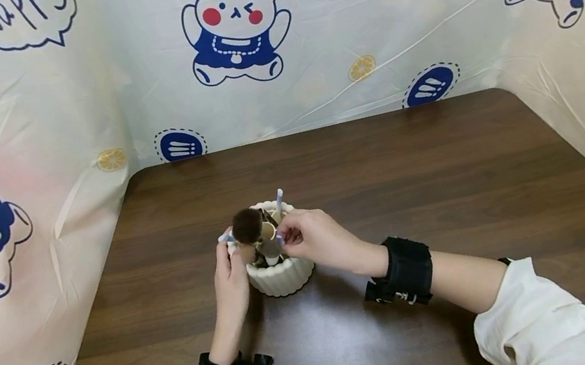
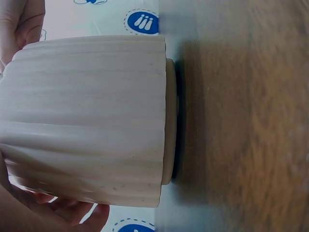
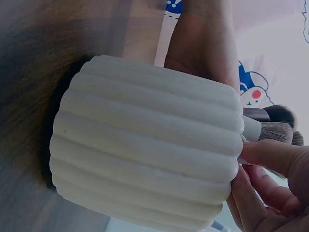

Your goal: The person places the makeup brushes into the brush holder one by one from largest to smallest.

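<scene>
A white ribbed pot (image 1: 283, 279) stands on the table with several makeup brushes in it. A fluffy dark-brown brush head (image 1: 247, 225) rises highest; a grey brush (image 3: 275, 130) shows in the right wrist view. My left hand (image 1: 232, 281) holds the pot's left side, its fingers reaching round behind the wall in the left wrist view. Close by its fingertips is a small light-blue piece (image 1: 226, 238). My right hand (image 1: 311, 239) is at the rim, thumb and fingers pinching a slim light-blue stick (image 1: 280, 239), mostly hidden.
Another light-blue stick (image 1: 280, 199) pokes up from the back of the pot. The dark wooden table (image 1: 416, 186) spreads around it. A printed cloth (image 1: 334, 18) with bear figures hangs behind and at both sides. Black bands are on both wrists.
</scene>
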`<state>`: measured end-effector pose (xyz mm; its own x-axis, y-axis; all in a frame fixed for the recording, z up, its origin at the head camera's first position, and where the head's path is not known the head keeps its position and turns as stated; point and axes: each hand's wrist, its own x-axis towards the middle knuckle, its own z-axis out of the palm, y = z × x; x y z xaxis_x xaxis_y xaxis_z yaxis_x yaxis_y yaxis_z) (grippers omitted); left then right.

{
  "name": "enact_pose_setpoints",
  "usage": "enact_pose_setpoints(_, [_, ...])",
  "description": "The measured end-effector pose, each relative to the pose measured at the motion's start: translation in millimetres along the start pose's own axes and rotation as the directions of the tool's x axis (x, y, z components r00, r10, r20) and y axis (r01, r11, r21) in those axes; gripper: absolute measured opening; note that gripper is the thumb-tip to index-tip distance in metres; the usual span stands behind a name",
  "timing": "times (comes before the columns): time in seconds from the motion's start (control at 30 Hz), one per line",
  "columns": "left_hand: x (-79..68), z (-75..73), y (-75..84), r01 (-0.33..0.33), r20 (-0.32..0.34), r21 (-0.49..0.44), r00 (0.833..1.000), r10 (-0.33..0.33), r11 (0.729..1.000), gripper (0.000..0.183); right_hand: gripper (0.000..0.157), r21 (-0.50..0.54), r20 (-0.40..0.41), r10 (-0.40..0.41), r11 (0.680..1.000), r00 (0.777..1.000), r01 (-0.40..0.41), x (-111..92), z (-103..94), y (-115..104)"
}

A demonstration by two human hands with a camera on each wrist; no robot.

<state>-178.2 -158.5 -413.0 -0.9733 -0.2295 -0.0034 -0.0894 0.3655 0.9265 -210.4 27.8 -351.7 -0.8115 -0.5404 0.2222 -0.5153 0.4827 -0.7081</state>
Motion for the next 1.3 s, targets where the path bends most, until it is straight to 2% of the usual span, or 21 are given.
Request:
enact_pose_setpoints(0.27, [0.0,0.4,-0.2,-0.002,0.000,0.004,1.000,0.002,1.000,0.045,0.007,-0.079,-0.019,-0.043,0.996,0.999,0.041,-1.8,3.5,0.7])
enact_pose_setpoints(0.53, [0.2,0.9,-0.6,0.006,0.004,0.005,1.000,-0.006,1.000,0.044,0.009,-0.127,-0.012,-0.042,0.991,0.999,0.040,-2.5,2.5,-1.0])
enact_pose_setpoints(0.93, [0.3,1.8,-0.9,0.000,0.031,-0.005,1.000,0.000,1.000,0.046,0.012,-0.080,0.002,-0.022,0.997,1.000,0.022,-2.4,0.1,-1.4])
enact_pose_setpoints(1.07, [0.2,1.2,-2.5,-0.029,0.037,0.022,0.999,0.028,0.999,0.045,0.012,-0.081,0.009,-0.026,0.996,1.000,0.027,-1.3,-0.4,-0.2])
enact_pose_setpoints(1.3, [1.7,-2.3,-4.0,-0.031,0.085,0.084,0.996,0.024,0.996,0.048,0.013,-0.073,0.030,0.002,0.997,1.000,0.000,-1.4,-3.0,1.5])
